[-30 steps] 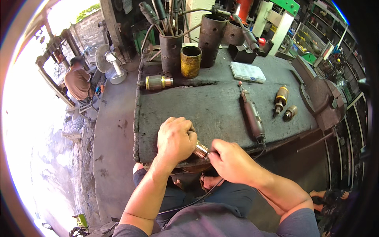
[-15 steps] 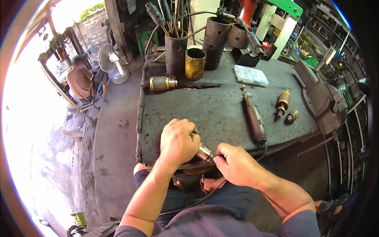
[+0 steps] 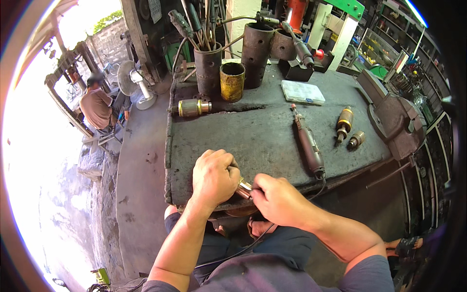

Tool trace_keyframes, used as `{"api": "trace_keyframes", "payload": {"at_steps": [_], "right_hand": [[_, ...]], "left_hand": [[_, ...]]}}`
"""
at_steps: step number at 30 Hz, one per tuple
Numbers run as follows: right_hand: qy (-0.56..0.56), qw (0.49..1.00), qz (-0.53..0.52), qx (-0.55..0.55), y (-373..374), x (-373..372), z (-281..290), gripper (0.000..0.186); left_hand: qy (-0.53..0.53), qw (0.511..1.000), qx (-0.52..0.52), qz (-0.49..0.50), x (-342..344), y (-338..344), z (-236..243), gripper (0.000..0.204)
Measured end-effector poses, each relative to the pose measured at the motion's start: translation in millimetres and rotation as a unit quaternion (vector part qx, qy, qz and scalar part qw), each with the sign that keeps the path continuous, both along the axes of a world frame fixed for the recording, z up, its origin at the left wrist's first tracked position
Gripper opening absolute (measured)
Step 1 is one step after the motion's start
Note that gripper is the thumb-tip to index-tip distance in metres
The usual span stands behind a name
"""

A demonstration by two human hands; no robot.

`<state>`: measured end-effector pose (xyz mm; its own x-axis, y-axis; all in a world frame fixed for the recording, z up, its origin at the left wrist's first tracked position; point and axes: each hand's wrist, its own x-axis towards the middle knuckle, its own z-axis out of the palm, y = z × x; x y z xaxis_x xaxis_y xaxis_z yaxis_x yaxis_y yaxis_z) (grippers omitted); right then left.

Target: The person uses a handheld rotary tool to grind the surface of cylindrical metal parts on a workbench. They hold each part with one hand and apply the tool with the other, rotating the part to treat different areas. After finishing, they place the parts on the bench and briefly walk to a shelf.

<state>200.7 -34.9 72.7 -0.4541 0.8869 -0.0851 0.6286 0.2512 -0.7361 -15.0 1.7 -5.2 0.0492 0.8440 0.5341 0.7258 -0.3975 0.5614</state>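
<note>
My left hand [image 3: 213, 176] is wrapped round a motor armature [image 3: 243, 189] at the near edge of the bench, covering most of its body. Only its shiny copper-coloured commutator end shows between my hands, tilted down to the right. My right hand [image 3: 278, 200] is closed, thumb and fingers pinched against that end. Whatever those fingertips hold, if anything, is hidden. To the right of my hands lies a dark rotary tool [image 3: 309, 146] with a cord. A second armature [image 3: 193, 107] lies at the bench's left, and a third armature [image 3: 345, 121] at the right beside a small pinion gear [image 3: 356, 140].
At the back of the dark bench [image 3: 233, 136] stand a yellow can [image 3: 232, 85] and a metal cylinder [image 3: 208, 73] full of tools. A clear plastic case [image 3: 302, 92] lies near them. A vise [image 3: 399, 121] borders the right end. Far left, a person [image 3: 97, 107] sits by a fan [image 3: 136, 82].
My right hand has moved in closer to my left, its fingers now over the armature's commutator end. The whole view has shifted slightly. My left hand keeps its grip.
</note>
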Motion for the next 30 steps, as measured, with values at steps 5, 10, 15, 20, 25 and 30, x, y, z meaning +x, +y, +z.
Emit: {"api": "trace_keyframes", "payload": {"at_steps": [5, 10, 15, 20, 25, 30], "right_hand": [[0.005, 0.998, -0.030, -0.050, -49.6, 59.1, -4.7, 0.011], [0.045, 0.998, -0.019, -0.044, -100.3, 78.9, -69.9, 0.014], [0.004, 0.993, 0.073, -0.093, -117.7, 86.1, -100.0, 0.019], [0.031, 0.988, 0.088, -0.120, -114.1, 85.0, -109.7, 0.021], [0.041, 0.984, 0.084, -0.150, -105.1, 80.6, -115.0, 0.023], [0.052, 0.982, 0.079, -0.165, -99.9, 78.2, -116.5, 0.024]], "left_hand": [[-0.011, 1.000, -0.006, -0.003, -0.5, -0.6, -0.8, 0.007], [-0.022, 1.000, -0.004, -0.006, 0.4, 0.2, -2.2, 0.006], [-0.021, 1.000, 0.000, -0.006, 0.9, 1.6, 0.9, 0.004], [-0.012, 1.000, -0.015, -0.009, 2.5, 2.6, 5.3, 0.009], [-0.014, 1.000, -0.016, -0.015, 1.6, 4.4, 4.6, 0.010], [-0.030, 0.999, -0.024, -0.018, 1.6, 4.6, 4.5, 0.014]]}}
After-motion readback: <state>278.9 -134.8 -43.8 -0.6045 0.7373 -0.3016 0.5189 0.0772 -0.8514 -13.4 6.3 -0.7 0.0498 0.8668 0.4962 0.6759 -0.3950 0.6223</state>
